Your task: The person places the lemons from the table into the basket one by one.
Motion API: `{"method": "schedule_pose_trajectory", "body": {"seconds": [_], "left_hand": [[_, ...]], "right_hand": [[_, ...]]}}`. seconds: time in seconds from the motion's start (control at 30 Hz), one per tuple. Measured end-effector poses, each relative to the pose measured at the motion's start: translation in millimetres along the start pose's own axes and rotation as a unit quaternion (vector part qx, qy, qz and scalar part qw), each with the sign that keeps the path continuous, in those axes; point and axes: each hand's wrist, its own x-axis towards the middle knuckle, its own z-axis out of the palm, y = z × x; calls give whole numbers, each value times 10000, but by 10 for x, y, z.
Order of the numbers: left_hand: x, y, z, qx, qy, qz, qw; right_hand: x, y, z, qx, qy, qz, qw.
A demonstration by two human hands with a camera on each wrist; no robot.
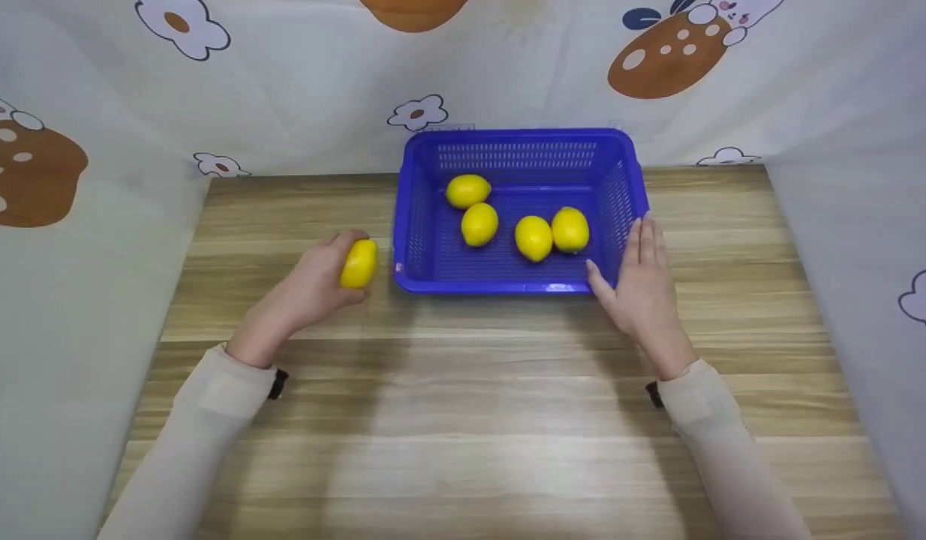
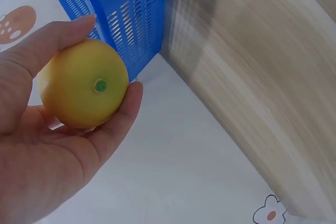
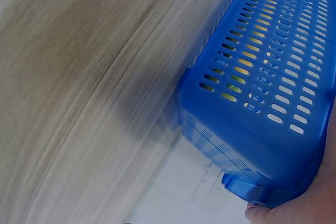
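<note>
My left hand (image 1: 317, 281) grips a yellow lemon (image 1: 359, 264) just left of the blue plastic basket (image 1: 493, 287). In the left wrist view, thumb and fingers curve around the lemon (image 2: 84, 83), its green stem spot facing the camera. Several more lemons lie on the basket floor: one pair at left, with a lemon (image 1: 479, 224) in front, and another pair toward the right, including a lemon (image 1: 570, 229). My right hand (image 1: 644, 289) rests against the basket's front right corner, fingers straight along the right side and thumb at the front rim. Yellow shows through the slots of the basket wall (image 3: 257, 145) in the right wrist view.
The basket stands on a wood-grain table (image 1: 463, 420), near its back edge. Patterned white cloth (image 1: 305, 90) hangs behind the table and along both sides. A dark band (image 1: 279, 384) shows at the left cuff, and another at the right.
</note>
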Motion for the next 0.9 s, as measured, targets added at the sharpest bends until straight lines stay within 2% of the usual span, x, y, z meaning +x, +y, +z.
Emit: {"method": "schedule_pose_trajectory", "body": {"seconds": [0.37,0.63,0.9], "left_hand": [[31,92,-87,100,-186,118,9997],[80,138,-130,-18,-265,236,9994],[139,213,-198,62,-376,120,9992]], "right_hand": [[-4,-5,-5,7,-15,19,10000],[-5,1,-1,-10,14,-10,10000],[-5,-6,-13,-20,-32,25,10000]]}}
